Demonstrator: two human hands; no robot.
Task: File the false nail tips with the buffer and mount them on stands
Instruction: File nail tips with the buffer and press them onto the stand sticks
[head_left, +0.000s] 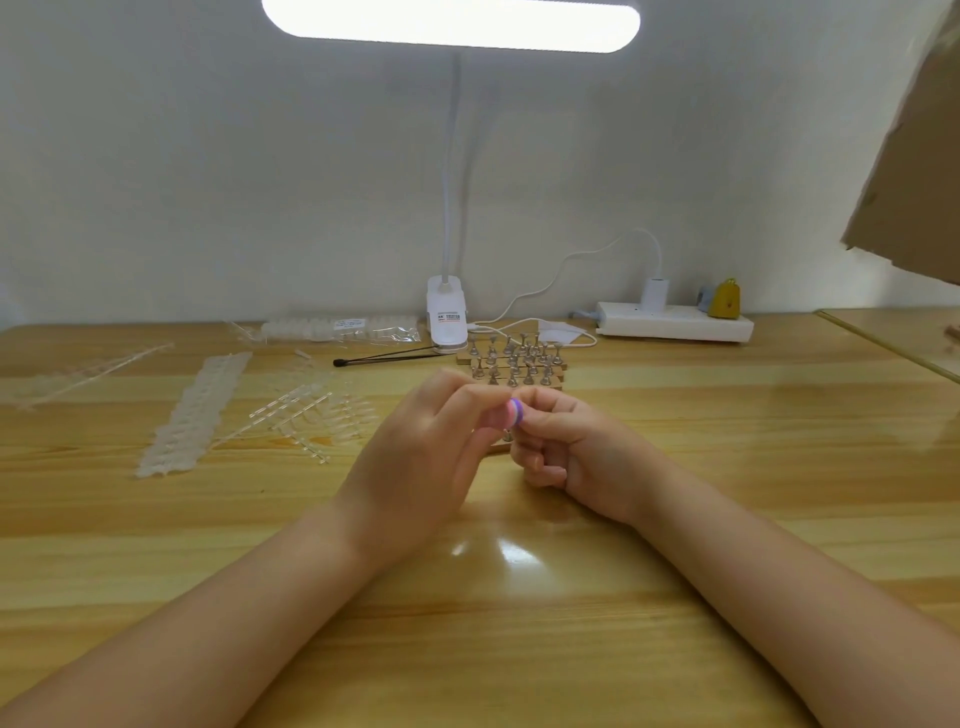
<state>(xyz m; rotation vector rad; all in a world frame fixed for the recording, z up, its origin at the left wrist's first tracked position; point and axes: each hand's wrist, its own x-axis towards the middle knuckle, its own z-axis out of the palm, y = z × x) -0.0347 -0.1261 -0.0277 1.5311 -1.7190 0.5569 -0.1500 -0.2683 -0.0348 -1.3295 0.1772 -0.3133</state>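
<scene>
My two hands meet above the middle of the wooden table. My right hand pinches a small buffer with purple, pink and white layers. My left hand has its fingertips closed against the buffer; a nail tip between them is too hidden to make out. Behind the hands stand several small metal stands in rows on wooden bases. A stand on a wooden base peeks out below my fingers. Strips of clear nail tips and loose clear sprues lie to the left.
A clip lamp rises at the back centre, its lit head overhead. A thin black brush lies beside it. A bag of nail tips, a white power strip with cable, and a cardboard piece at upper right are also present.
</scene>
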